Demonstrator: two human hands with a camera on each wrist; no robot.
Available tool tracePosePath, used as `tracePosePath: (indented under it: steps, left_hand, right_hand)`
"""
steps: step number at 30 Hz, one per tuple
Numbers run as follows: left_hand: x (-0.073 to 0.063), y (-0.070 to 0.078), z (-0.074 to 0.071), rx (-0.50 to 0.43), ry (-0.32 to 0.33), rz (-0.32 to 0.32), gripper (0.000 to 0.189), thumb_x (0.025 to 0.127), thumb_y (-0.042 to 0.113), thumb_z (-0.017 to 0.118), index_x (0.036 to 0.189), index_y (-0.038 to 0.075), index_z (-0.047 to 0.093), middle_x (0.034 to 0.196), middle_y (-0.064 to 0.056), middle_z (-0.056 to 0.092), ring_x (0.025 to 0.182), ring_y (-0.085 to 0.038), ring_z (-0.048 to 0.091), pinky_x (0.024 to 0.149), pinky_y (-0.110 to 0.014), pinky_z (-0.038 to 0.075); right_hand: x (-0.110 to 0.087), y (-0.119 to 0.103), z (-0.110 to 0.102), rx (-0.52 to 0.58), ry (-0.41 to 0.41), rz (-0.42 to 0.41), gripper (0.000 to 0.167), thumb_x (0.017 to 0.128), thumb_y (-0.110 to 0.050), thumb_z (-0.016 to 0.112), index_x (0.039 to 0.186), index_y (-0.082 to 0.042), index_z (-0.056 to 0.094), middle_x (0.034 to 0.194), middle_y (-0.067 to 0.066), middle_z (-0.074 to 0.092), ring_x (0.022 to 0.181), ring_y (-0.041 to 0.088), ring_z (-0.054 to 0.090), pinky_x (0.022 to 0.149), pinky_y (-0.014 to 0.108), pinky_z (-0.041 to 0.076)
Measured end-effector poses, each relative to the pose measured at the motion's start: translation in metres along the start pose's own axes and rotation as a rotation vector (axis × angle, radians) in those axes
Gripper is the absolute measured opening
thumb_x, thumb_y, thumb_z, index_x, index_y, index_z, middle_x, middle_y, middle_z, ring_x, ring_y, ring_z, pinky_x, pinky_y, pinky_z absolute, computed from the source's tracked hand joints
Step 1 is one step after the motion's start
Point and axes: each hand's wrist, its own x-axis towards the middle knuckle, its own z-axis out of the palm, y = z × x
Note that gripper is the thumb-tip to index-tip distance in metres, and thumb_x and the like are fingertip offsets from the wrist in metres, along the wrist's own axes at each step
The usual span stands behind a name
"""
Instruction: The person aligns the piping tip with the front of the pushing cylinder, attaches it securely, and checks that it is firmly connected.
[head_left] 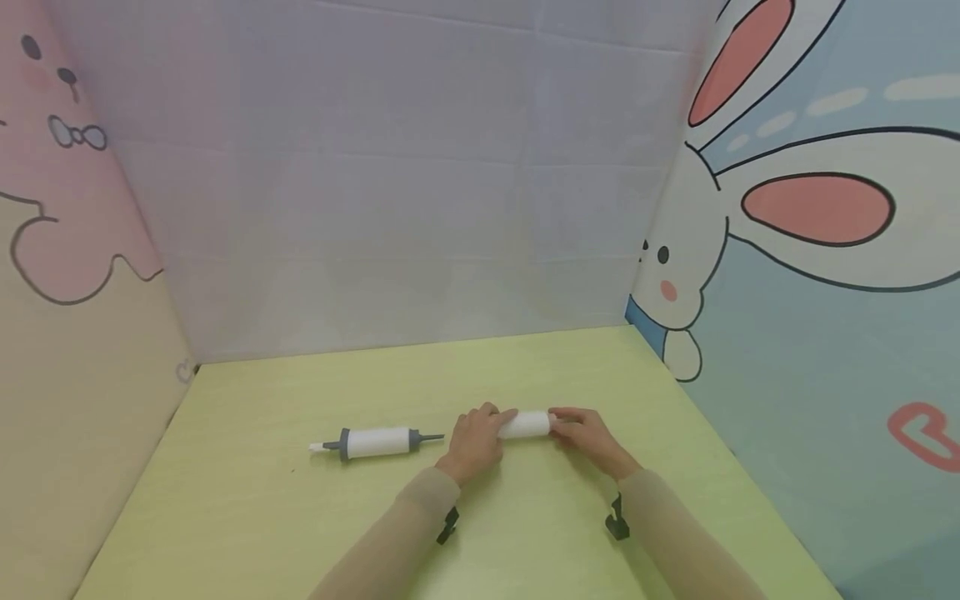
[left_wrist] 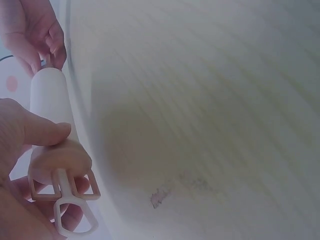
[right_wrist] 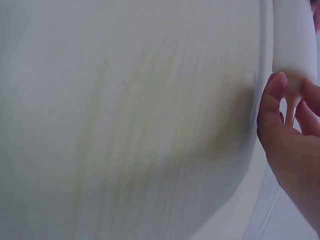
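Note:
Both hands hold a white balloon pump (head_left: 525, 425) with pinkish-beige end caps, one at each end. My left hand (head_left: 476, 442) grips it near the handle end, the thumb lying along the barrel. A white ring handle (left_wrist: 75, 217) and beige finger loops stick out there in the left wrist view. At the other end my right hand (head_left: 587, 435) pinches the cap around the thin nozzle (right_wrist: 291, 110), as the right wrist view shows. A second balloon pump (head_left: 378, 442), white with grey caps, lies on the table left of my left hand, its nozzle pointing toward it.
The pale yellow-green table (head_left: 247, 517) is bounded by a plain white cloth wall (head_left: 390, 183) at the back. Printed cartoon panels stand at both sides, with a rabbit (head_left: 682, 250) on the right one. A black strap (head_left: 618, 525) hangs by the right sleeve.

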Motion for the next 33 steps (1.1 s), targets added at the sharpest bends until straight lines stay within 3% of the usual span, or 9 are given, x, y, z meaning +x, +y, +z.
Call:
tracePosePath:
  steps: [10, 18, 33]
  left_hand:
    - [-0.0024, -0.0017, 0.0001, -0.002, -0.048, -0.007, 0.057, 0.076, 0.005, 0.071, 0.130, 0.021, 0.061, 0.109, -0.007, 0.060, 0.087, -0.025, 0.059, 0.070, -0.037, 0.045]
    - [-0.0036, -0.0008, 0.0003, 0.002, -0.055, -0.009, 0.058, 0.075, 0.005, 0.071, 0.130, 0.021, 0.061, 0.109, -0.006, 0.060, 0.086, -0.024, 0.059, 0.069, -0.037, 0.045]
    - [-0.0025, -0.0012, 0.0024, 0.038, -0.064, -0.012, 0.060, 0.076, 0.007, 0.070, 0.134, 0.021, 0.057, 0.113, -0.007, 0.059, 0.087, -0.026, 0.060, 0.071, -0.037, 0.045]
  right_hand:
    - [-0.0023, 0.0032, 0.0022, -0.027, 0.001, 0.018, 0.040, 0.094, -0.007, 0.060, 0.127, 0.014, 0.051, 0.114, 0.026, 0.061, 0.091, 0.026, 0.064, 0.078, 0.036, 0.052]
    - [-0.0051, -0.0003, 0.0024, -0.037, 0.003, 0.019, 0.039, 0.095, -0.005, 0.058, 0.128, 0.014, 0.050, 0.116, 0.029, 0.058, 0.092, 0.028, 0.064, 0.079, 0.040, 0.052]
    - [-0.0008, 0.0044, 0.0039, -0.102, 0.029, 0.036, 0.041, 0.093, -0.010, 0.061, 0.127, 0.010, 0.053, 0.111, 0.022, 0.061, 0.087, 0.024, 0.064, 0.073, 0.034, 0.052]
